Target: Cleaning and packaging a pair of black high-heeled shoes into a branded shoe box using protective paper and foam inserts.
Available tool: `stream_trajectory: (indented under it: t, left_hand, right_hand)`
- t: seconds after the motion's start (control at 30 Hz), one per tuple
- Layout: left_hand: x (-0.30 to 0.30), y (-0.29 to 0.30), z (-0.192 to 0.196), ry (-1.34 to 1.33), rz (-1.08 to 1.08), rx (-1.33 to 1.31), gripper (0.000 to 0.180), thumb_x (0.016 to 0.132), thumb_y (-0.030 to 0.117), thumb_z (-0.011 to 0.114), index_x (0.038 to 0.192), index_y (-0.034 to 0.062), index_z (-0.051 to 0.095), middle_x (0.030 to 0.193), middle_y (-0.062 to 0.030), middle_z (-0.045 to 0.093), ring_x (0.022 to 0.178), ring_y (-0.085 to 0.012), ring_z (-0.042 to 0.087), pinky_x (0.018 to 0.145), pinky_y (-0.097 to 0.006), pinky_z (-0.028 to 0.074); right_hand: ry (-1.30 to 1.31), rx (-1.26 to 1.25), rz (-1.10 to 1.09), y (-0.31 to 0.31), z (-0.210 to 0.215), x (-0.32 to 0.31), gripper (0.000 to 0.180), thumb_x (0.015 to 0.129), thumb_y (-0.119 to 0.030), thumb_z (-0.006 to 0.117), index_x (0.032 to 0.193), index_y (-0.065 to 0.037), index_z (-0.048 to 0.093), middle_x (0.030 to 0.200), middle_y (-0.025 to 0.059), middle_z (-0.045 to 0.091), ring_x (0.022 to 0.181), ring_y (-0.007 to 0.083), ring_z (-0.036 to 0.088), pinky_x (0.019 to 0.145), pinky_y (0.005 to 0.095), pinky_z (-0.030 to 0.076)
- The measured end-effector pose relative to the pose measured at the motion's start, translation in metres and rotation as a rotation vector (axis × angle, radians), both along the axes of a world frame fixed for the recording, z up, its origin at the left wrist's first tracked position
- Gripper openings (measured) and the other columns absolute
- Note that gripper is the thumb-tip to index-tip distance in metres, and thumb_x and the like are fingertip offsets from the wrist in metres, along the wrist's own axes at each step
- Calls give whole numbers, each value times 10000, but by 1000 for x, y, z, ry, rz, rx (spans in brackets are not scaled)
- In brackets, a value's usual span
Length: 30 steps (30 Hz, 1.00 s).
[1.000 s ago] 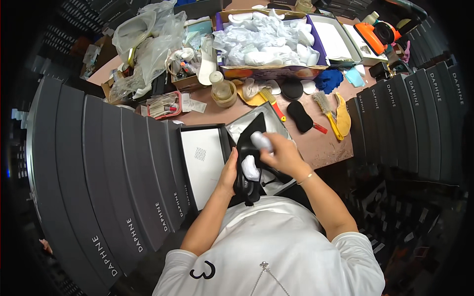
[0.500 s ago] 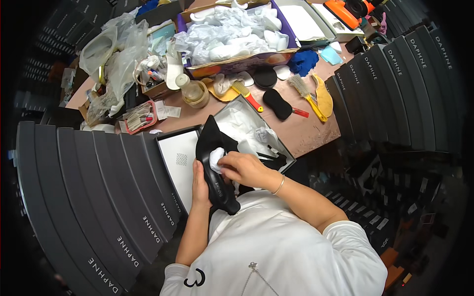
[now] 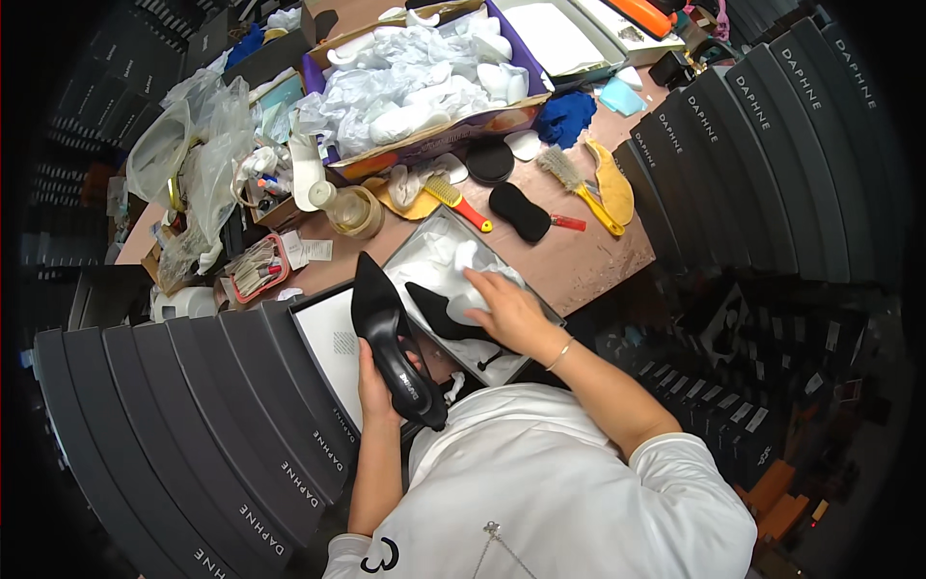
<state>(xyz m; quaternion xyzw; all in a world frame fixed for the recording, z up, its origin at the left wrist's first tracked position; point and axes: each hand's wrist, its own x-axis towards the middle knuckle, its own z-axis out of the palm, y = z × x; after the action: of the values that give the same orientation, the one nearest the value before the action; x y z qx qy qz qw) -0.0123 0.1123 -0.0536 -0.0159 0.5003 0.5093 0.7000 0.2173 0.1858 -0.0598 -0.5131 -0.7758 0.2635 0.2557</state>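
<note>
My left hand (image 3: 377,386) is wrapped round a black pointed-toe shoe (image 3: 384,333), its toe up and away from me and its dark inside facing up. Over the open grey shoe box (image 3: 552,311), my right hand (image 3: 511,309) has its thumb and fingers around a white wad (image 3: 467,303), partly blurred and hidden by the fingers. Under this hand, a second black shoe (image 3: 430,307) lies in the box on white tissue paper (image 3: 446,241). The box's white lid (image 3: 328,333) lies to the left, partly behind my left hand.
Stacks of dark shoe boxes (image 3: 212,415) stand left and right. On the table (image 3: 603,261) are a purple carton (image 3: 526,108) heaped with white stuffing, a glass jar (image 3: 357,214), brushes (image 3: 579,188), a black sponge (image 3: 518,212) and a pink basket of pens (image 3: 260,268).
My right hand has moved from the held shoe's opening, where a white wad showed, over to the box. The second shoe shows more clearly. The view has shifted slightly.
</note>
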Motion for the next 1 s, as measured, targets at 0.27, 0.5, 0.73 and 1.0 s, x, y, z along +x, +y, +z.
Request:
stream_trajectory:
  t: [0.27,0.5,0.73,1.0]
  left_hand:
    - [-48,17,-49,515,-33,58,460,953,328,581,1273,29,440,1100,-125,598,831,-207,641,696,-322,542]
    - [-22,8,-19,991,-218,439,408,915,151,632,1271,-7,510,1192,-140,576,1074,-206,582,909,-320,470]
    - [59,51,-5,1428,-1260,793,396,780,197,701,1104,-12,612,1088,-181,616,1049,-350,577,852,-443,496]
    - [94,64,-103,1483,-1525,738,375,707,157,744,1056,70,640,944,-148,649,848,-325,639,777,-424,516]
  right_hand:
    - [-373,-125,148,-60,-51,32,187,778,-191,685,905,-68,624,822,131,645,782,304,633,737,436,408]
    - [-144,-77,148,-16,33,26,141,800,-168,676,871,-61,617,746,123,618,723,326,621,656,419,464]
    - [-302,210,174,49,87,80,125,785,-145,696,872,-76,638,737,97,569,687,291,590,624,389,467]
    - [-310,314,64,93,7,89,235,763,-130,697,979,-52,652,902,127,602,875,324,579,766,413,445]
